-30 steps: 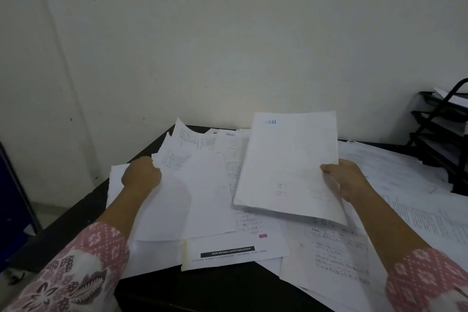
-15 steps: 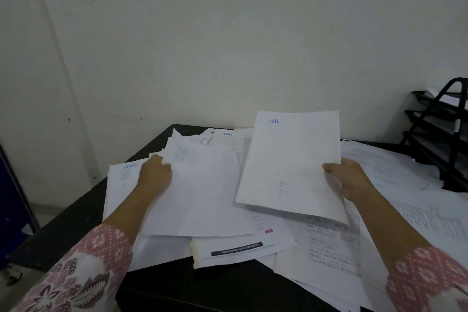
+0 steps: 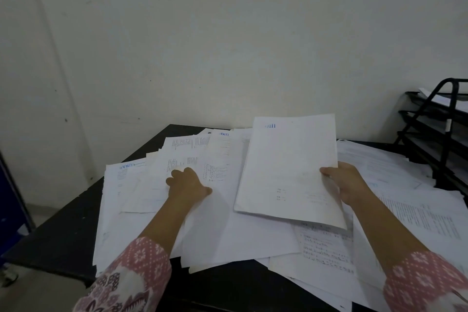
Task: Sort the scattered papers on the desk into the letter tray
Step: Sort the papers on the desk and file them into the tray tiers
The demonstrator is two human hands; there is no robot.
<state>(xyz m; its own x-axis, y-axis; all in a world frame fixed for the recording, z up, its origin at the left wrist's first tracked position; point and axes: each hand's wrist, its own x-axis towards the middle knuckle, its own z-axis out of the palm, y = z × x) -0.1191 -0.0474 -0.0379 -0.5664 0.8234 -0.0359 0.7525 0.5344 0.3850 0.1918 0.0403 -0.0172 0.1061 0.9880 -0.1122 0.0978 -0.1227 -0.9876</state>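
left hand curled on papers, grip unclear | right hand pinches sheet

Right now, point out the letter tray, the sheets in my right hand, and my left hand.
letter tray point(image 3: 452, 80), head view, top of its black frame.
held sheets point(image 3: 288, 164), head view, middle of the top page.
left hand point(image 3: 188, 185), head view, back of the hand.
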